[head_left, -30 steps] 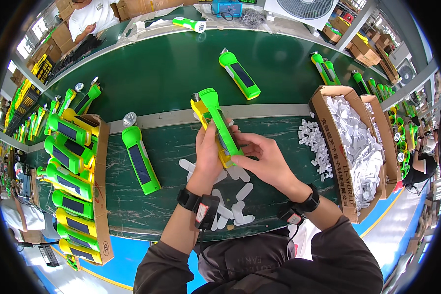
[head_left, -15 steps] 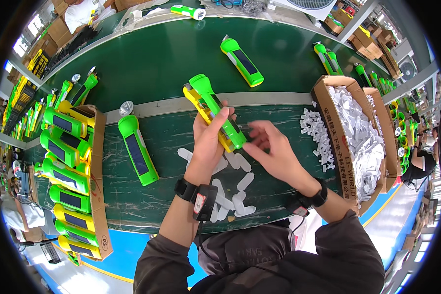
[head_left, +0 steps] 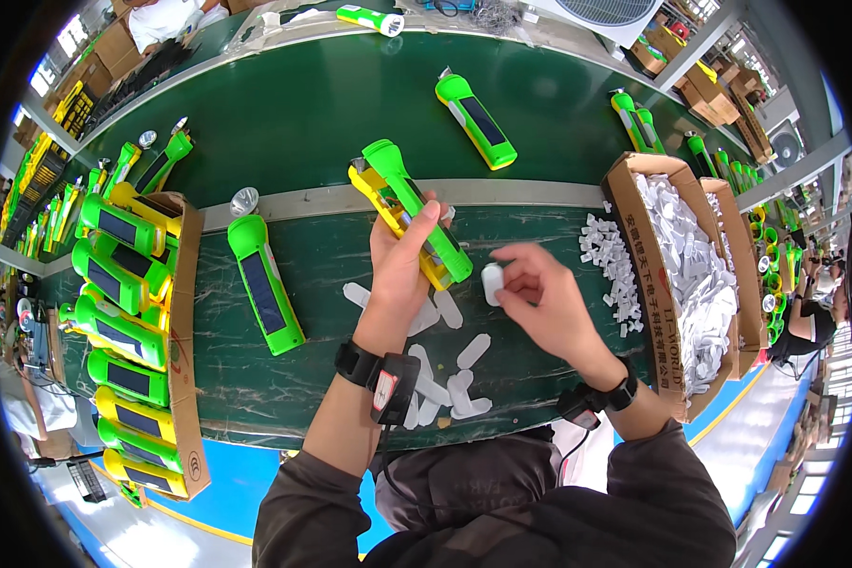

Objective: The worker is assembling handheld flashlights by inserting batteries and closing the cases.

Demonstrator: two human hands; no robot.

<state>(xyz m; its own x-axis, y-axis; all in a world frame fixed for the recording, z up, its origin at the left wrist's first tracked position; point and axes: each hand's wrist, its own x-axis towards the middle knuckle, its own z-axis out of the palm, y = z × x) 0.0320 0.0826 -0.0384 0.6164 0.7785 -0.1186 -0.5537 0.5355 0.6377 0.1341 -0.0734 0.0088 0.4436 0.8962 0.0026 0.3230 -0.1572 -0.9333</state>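
Observation:
My left hand (head_left: 399, 265) is closed around a green and yellow flashlight (head_left: 409, 194), tilted, its two housing halves gaping along one side. Just right of it, my right hand (head_left: 547, 301) pinches a white oblong plastic piece (head_left: 491, 283) between thumb and fingers, apart from the flashlight. Similar white pieces (head_left: 430, 386) lie loose on the bench below my hands. To the left rests another flashlight (head_left: 263, 284) with a dark panel, its round lamp head (head_left: 244, 201) lying at the top end.
On the left, a cardboard box (head_left: 189, 360) is piled with flashlights. On the right, an open carton (head_left: 648, 293) holds white pieces, with small white parts (head_left: 608, 265) heaped beside it. Beyond a metal rail (head_left: 540, 193), a green conveyor belt (head_left: 331, 104) carries more flashlights (head_left: 476, 118).
My right hand has drawn away to the right from the flashlight's lower end, and the white piece now shows in its fingers. My left hand keeps its hold on the flashlight.

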